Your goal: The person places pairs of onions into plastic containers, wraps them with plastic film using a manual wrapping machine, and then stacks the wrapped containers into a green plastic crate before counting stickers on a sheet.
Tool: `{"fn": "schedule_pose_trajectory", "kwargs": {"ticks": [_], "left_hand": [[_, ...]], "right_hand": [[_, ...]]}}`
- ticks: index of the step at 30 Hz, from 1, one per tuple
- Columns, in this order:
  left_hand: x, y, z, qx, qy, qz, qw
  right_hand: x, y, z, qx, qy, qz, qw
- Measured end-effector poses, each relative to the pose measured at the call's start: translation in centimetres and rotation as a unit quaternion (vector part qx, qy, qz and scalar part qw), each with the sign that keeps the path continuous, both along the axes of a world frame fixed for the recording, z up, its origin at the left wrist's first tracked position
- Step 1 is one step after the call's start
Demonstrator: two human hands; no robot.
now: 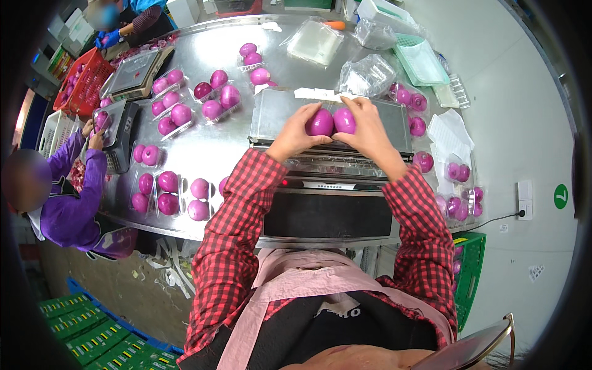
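Two glossy peeled red onions sit side by side above the flat plate of a film wrapping machine (pixel 277 115). My left hand (pixel 296 129) curves around the outer side of the left onion (pixel 320 122). Around the right onion (pixel 344 121) my right hand (pixel 367 127) is cupped, its thumb near the left one at the front. Whether a tray lies under this pair is hidden. A band of clear film (pixel 335 165) spans the machine in front of the plate, above a black front panel (pixel 328 215).
Clear trays of onions (pixel 169 203) stand on the steel table (pixel 222 152) to the left. More onion packs (pixel 458 208) line the right edge, beside paper sheets (pixel 448 134). Bagged trays (pixel 367 76) lie behind. A co-worker in purple (pixel 74 199) handles onions at a scale (pixel 121 134).
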State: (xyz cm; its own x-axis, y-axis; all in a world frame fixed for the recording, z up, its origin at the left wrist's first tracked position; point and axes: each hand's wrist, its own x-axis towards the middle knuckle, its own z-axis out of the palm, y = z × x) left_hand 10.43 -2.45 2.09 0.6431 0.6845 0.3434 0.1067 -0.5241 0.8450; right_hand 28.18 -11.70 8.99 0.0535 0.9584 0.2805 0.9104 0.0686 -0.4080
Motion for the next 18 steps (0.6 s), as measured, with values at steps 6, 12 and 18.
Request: {"fn": "schedule_pose_trajectory", "kwargs": {"ticks": [6, 12, 18], "left_hand": [[-6.8, -2.3, -0.7, 0.045, 0.132, 0.183, 0.973], [-8.6, -4.3, -3.7, 0.070, 0.247, 0.182, 0.949], [-9.8, -7.3, 2.2, -0.379, 0.020, 0.128, 0.916]], "right_hand": [[6.8, -10.4, -3.8, -0.073, -0.060, -0.177, 0.980], [5.2, -10.6, -9.3, -0.052, 0.111, -0.224, 0.967], [5.4, -13.3, -6.3, -0.033, 0.725, -0.208, 0.655]]}}
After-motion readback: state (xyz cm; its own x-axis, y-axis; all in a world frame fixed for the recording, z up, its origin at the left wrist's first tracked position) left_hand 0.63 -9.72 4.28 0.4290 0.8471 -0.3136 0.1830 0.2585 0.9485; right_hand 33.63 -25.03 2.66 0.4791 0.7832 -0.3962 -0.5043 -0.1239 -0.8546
